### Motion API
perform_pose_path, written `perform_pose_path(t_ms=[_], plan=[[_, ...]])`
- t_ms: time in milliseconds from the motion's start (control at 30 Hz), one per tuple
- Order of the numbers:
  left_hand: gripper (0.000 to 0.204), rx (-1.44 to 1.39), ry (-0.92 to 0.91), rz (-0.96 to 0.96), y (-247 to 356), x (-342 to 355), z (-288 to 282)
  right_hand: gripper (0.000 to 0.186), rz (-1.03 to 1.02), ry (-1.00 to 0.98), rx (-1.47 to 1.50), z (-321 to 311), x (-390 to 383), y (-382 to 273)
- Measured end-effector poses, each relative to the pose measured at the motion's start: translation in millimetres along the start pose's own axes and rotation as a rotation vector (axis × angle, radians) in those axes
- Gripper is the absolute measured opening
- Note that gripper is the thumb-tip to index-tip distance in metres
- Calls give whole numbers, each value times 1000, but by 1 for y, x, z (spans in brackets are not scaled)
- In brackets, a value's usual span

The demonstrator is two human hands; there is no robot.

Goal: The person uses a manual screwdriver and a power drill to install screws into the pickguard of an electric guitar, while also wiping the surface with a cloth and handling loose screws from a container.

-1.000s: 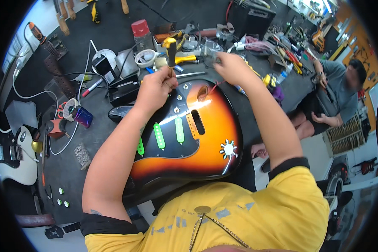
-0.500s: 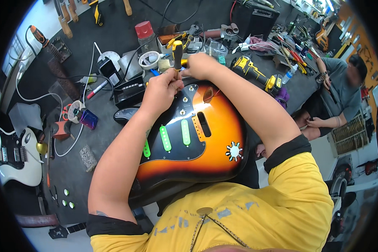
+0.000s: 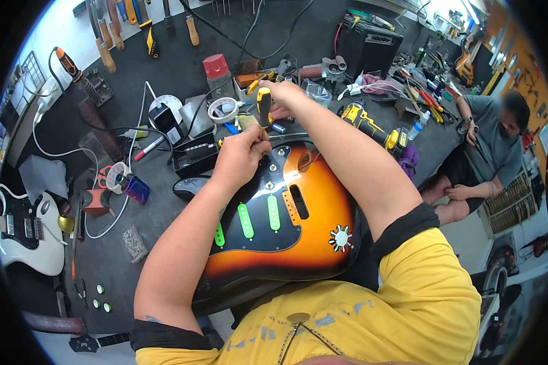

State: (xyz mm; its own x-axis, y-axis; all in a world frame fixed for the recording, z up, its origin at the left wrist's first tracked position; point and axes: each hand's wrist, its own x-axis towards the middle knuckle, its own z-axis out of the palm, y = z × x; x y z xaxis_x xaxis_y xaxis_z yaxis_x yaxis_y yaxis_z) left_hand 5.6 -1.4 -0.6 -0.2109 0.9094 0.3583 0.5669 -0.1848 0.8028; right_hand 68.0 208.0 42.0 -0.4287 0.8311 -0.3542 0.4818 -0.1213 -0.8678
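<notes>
My left hand [image 3: 246, 149] is closed round a yellow-and-black screwdriver [image 3: 263, 103], held upright by its lower part over the upper edge of a sunburst electric guitar [image 3: 329, 198]. Its black pickguard [image 3: 262, 231] carries three green pickup covers [image 3: 246, 220] and bare metal control shafts. My right hand [image 3: 281, 97] is just behind the screwdriver handle, among tools beyond the guitar; its fingers are bent and partly hidden, so their grip is unclear. A tape roll [image 3: 223, 110] and a small black box [image 3: 192, 157] lie to the left.
A cordless drill [image 3: 371, 128] lies right of the guitar, before a black amplifier [image 3: 371, 45]. A white guitar [image 3: 27, 231], cables, small round caps [image 3: 100, 298] and tools occupy the bench's left. A seated person [image 3: 487, 140] is at the right.
My right hand has moved left to beside the screwdriver, uncovering the drill. My left hand keeps its hold on the screwdriver. The whole view has shifted, so the bench appears lower.
</notes>
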Motion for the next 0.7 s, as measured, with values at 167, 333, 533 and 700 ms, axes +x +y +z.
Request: perform_pose_path(t_ms=[167,333,533,700], plan=[[6,36,32,85,-5,-1,-1,113,-51,393,-428,22,5,-12],[8,53,35,114,-2,-2,-1,119,121,359,-332,27,34,-33],[8,53,53,137,3,-1,1,73,-24,177,-435,11,74,-26],[7,57,53,149,-4,-6,-4,28,101,-13,-119,-1,45,-20]])
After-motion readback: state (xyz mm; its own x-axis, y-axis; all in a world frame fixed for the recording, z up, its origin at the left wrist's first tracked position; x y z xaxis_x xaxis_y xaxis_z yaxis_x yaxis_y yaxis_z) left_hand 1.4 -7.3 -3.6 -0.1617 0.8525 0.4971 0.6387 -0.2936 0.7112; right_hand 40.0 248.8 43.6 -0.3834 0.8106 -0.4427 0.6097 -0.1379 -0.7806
